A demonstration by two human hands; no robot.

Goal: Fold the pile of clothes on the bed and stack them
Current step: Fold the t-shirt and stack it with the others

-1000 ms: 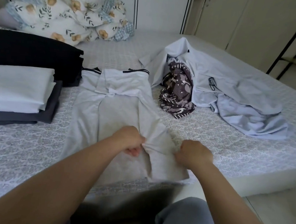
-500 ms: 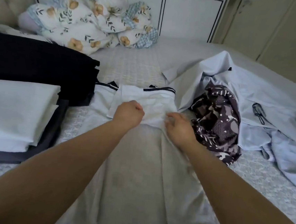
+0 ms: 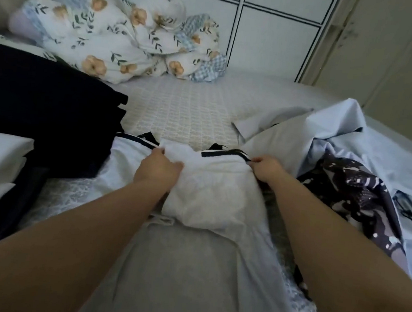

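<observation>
Landmark: the garment [image 3: 189, 267] spread flat at the near middle of the bed [image 3: 187, 108]. On its far end lies a folded-over part [image 3: 211, 194]. The left hand [image 3: 158, 170] rests on that part's left side; the right hand [image 3: 265, 168] is at its right far corner. Left of the garment sits a stack of folded clothes [image 3: 40, 114]. Right of it lies an unfolded pile [image 3: 349, 174]. Behind it, against the cabinet [image 3: 274, 36], a bundled quilt [image 3: 115, 39].

Both arms outstretched, left grip [image 3: 158, 168] and right grip [image 3: 266, 168] clenched.
</observation>
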